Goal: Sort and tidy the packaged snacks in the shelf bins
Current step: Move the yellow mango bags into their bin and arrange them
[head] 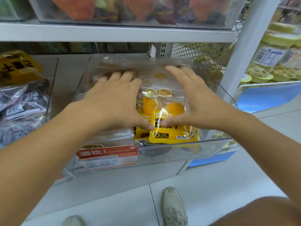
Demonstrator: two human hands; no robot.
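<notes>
Both hands reach into the clear rectangular plastic shelf bin [162,150]: left hand [112,101] and right hand [193,98] lie flat with straight, spread fingers, pressing on the transparent snack packets with yellow printed lower panels [169,121]. Orange dried-fruit pieces show through the clear film. Packets lie stacked inside the bin, bottom edges against its front wall, beside a red-and-white label card [107,154].

Snack bags [167,121] in bin [179,149]
</notes>
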